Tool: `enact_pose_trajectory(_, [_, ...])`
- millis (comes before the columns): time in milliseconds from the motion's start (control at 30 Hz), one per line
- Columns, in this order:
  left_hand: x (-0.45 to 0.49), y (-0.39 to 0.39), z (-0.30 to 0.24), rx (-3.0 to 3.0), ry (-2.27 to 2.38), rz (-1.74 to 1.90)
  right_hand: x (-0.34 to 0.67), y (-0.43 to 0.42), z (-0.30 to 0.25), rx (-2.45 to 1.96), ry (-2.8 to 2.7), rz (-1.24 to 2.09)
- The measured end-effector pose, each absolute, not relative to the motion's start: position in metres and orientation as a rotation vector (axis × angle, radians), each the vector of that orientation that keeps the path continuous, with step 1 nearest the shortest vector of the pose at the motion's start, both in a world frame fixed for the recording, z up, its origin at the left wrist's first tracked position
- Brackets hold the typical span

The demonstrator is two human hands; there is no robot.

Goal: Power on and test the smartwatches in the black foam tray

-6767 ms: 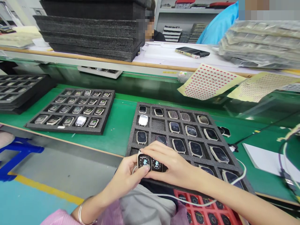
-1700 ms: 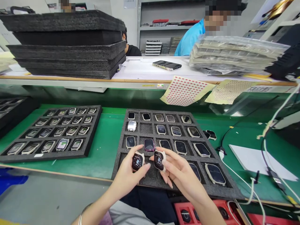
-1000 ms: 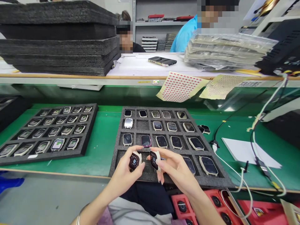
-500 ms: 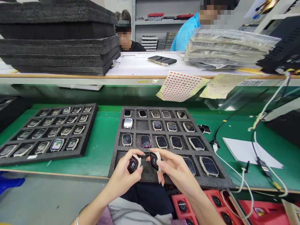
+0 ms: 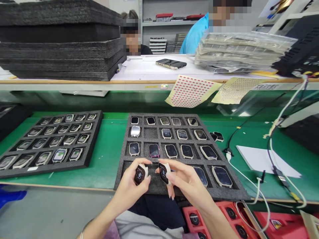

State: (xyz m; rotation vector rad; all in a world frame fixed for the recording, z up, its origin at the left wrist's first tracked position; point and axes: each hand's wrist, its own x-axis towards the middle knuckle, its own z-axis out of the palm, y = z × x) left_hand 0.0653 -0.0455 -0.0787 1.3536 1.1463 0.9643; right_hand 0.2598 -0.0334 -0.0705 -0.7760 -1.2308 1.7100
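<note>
My left hand [image 5: 134, 182] is closed around a smartwatch [image 5: 141, 174] with a pale case and a lit dark screen. A second, similar smartwatch [image 5: 163, 173] is pinched between the fingers and thumb of my right hand [image 5: 183, 176]. Both watches are tilted, their screens facing left, and they stay a little apart. Below them lies a black foam tray [image 5: 151, 133], its compartments holding several strapless watches. Among these are a purple-cased watch [image 5: 154, 150] and one with a bright silvery face [image 5: 135, 131]. My hands partly cover the tray's front row.
Another foam tray of watches [image 5: 87, 158] lies at left on the green bench [image 5: 112, 142]. Cables [image 5: 245, 172] and white paper [image 5: 267, 161] lie at right. A shelf above bears stacked foam [image 5: 59, 49], a phone [image 5: 171, 63] and bagged trays [image 5: 241, 49]. Two people are beyond it.
Both hands keep hold of their watches in nearly the same place. The whole view has shifted very slightly; the watch in my left hand has turned a little.
</note>
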Motion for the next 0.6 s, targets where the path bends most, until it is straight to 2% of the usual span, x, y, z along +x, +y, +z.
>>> enact_pose_trajectory(600, [0.0643, -0.0454, -0.0817, 1.332, 1.147, 0.971, 0.2603, -0.0328, -0.0688, -0.795, -1.223, 1.718])
